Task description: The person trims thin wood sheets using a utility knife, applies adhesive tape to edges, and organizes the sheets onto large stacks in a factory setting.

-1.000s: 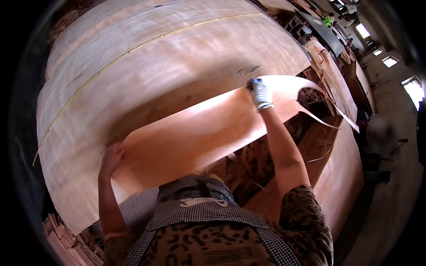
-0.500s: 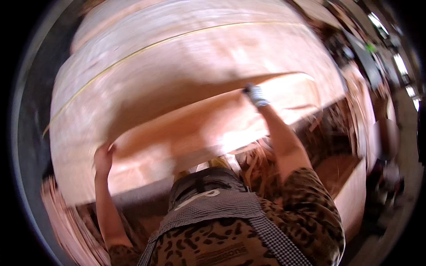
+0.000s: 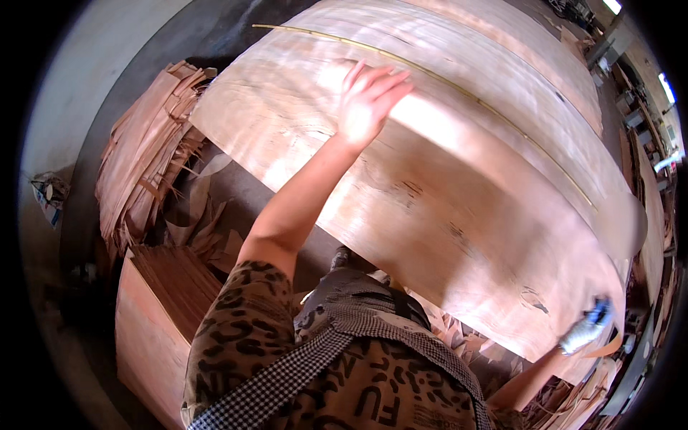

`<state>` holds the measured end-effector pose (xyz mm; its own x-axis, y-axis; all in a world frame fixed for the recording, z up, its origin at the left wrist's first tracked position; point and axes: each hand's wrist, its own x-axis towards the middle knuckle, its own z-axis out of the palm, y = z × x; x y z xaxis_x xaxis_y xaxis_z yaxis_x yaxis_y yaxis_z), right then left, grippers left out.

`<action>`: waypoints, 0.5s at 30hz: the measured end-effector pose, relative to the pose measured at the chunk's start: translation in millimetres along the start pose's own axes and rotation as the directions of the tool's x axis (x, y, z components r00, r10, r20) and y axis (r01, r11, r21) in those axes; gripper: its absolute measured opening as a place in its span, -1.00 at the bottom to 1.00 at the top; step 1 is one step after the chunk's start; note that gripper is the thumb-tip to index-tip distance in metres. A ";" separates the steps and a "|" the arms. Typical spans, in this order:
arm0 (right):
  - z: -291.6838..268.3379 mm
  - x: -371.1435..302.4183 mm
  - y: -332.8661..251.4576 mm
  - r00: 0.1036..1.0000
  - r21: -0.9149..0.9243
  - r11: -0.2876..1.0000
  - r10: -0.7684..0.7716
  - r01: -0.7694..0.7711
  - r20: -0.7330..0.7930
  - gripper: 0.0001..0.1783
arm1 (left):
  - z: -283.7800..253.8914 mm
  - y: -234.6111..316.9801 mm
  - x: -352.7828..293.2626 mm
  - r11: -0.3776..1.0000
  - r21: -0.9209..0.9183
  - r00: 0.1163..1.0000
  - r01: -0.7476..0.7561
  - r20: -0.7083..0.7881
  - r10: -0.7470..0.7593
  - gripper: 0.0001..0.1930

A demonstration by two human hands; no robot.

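Between our two hands, from the upper middle of the frame down to the lower right, lies the pale wood-veneer sheet [image 3: 487,193], its long axis running on that same slant. Our bare left hand [image 3: 365,104] is at the upper-middle end, fingers spread well apart, the back of the hand toward us; they close on nothing that we can see, and whether the palm touches the veneer we cannot tell. Our gloved right hand [image 3: 588,326] is at the lower-right end, near the sheet's corner, too blurred for us to say how far its fingers are bent or whether they pinch the edge. From the left fingers the sheet stretches away toward the lower right, and a bright raised ridge [image 3: 430,118] along its far side spans most of the way from one hand to the other. Past that ridge, a narrow yellow strip [image 3: 476,101] runs roughly alongside; the left hand is the nearer to it. We can make out no container, only loose piles: at the upper left a bundle of ragged veneer strips [image 3: 147,154], beside it curled offcuts [image 3: 204,215], and at the lower left a squared stack of veneer sheets [image 3: 154,322]. More scraps [image 3: 584,390] lie below the right hand.
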<state>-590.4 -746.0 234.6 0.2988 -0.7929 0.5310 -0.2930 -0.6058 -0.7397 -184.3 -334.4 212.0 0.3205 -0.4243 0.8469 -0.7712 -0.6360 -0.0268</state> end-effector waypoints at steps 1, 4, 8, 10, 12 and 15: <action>12.0 -21.8 30.8 0.980 0.167 0.972 0.140 -0.163 0.139 -0.65 | -4.4 -9.7 -20.9 1.000 0.015 1.000 0.025 -0.006 -0.025 -0.67; 74.3 -101.7 38.5 0.857 0.139 0.877 0.399 -0.460 0.325 -0.64 | -13.4 -44.9 -98.7 0.992 0.082 0.951 0.091 0.288 -0.111 -0.64; 147.9 -173.3 20.3 0.621 0.160 0.674 0.528 -0.722 0.580 -0.66 | -11.9 -140.7 -190.0 0.880 0.470 0.848 0.068 0.437 -0.299 -0.63; 185.3 -208.2 -16.5 0.548 0.054 0.674 0.548 -0.737 0.632 -0.65 | -23.7 -180.3 -216.1 0.753 0.656 0.731 0.052 0.488 -0.477 -0.57; 207.0 -236.6 -30.9 0.442 -0.003 0.582 0.621 -0.813 0.648 -0.64 | -25.2 -185.9 -234.3 0.762 0.647 0.649 0.022 0.571 -0.503 -0.51; 217.6 -257.1 -32.8 0.386 -0.009 0.494 0.692 -0.870 0.610 -0.64 | -12.9 -163.7 -234.7 0.957 0.285 0.597 0.046 0.761 -0.255 -0.47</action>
<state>-460.0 -508.0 32.4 0.4667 -0.6856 -0.5587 -0.4125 0.3901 -0.8232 -140.4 -122.5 24.4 0.8064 -0.5813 0.1087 -0.5669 -0.8122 -0.1377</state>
